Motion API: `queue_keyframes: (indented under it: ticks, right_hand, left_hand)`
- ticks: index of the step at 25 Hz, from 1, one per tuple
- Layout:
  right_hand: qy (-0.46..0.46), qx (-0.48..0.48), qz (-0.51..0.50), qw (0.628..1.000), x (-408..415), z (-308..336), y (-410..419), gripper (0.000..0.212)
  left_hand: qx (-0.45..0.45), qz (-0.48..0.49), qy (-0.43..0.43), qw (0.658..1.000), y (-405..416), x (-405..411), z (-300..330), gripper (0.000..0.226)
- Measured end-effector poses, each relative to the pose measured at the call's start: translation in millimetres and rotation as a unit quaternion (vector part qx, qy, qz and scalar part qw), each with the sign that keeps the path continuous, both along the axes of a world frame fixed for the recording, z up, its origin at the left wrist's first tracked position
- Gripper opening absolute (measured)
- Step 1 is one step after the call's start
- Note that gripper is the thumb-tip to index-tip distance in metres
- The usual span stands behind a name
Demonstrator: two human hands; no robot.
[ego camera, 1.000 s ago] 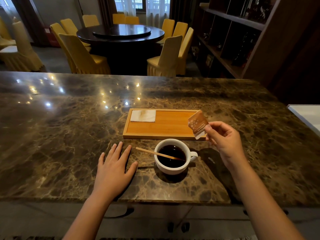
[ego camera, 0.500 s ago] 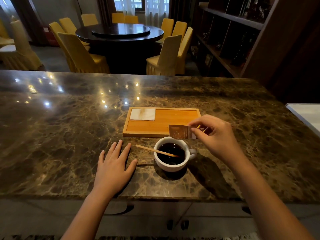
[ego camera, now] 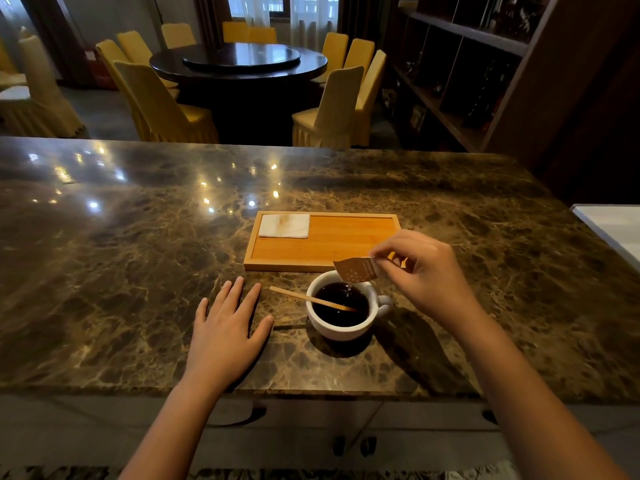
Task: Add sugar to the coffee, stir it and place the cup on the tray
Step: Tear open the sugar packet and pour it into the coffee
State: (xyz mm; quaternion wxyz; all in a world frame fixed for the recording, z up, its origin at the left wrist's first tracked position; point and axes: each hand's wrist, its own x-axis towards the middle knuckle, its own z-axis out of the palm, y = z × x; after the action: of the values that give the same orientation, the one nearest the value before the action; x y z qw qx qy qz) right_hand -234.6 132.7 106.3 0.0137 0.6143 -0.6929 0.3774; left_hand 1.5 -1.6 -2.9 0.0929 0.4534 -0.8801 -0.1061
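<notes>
A white cup (ego camera: 337, 329) of dark coffee stands on the marble counter, its handle to the right. A wooden stir stick (ego camera: 304, 298) leans in it, its free end pointing left over the rim. My right hand (ego camera: 424, 271) pinches a brown sugar packet (ego camera: 356, 269), tipped down over the cup's far rim. A thin stream of sugar falls into the coffee. My left hand (ego camera: 227, 336) lies flat on the counter left of the cup, fingers spread. The wooden tray (ego camera: 346, 242) sits just behind the cup.
A folded white napkin (ego camera: 284, 225) lies in the tray's left end. The marble counter (ego camera: 138, 271) stretches wide to the left and back. A white surface (ego camera: 613, 226) borders the right edge. Beyond stand a round dark table, yellow chairs and shelves.
My right hand has brought the packet from beside the tray to above the cup and tipped it down. My left hand and the cup have not moved.
</notes>
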Motion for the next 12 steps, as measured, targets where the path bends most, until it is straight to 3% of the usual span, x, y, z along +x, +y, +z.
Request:
queue_keyframes:
  ticks: [3, 7, 10, 12]
  right_hand:
    - [-0.124, -0.001, -0.029, 0.992, -0.4, -9.6, 0.4, 0.01]
    - [-0.347, 0.013, -0.025, 0.938, 1.2, -19.0, 3.8, 0.006]
    - [-0.497, -0.015, -0.026, 0.867, 2.0, -22.5, 5.5, 0.005]
    - [-0.615, -0.052, -0.01, 0.787, 0.7, -22.9, 5.3, 0.009]
  left_hand:
    - [-0.003, 0.002, -0.002, 1.0, 0.1, 0.0, 0.6, 0.078]
    - [-0.004, 0.001, 0.0, 1.0, 0.9, 0.0, 1.1, 0.08]
    - [-0.005, 0.003, 0.001, 1.0, 0.8, 0.0, 1.5, 0.08]
    - [-0.006, 0.003, -0.001, 1.0, 1.1, -0.2, 1.5, 0.08]
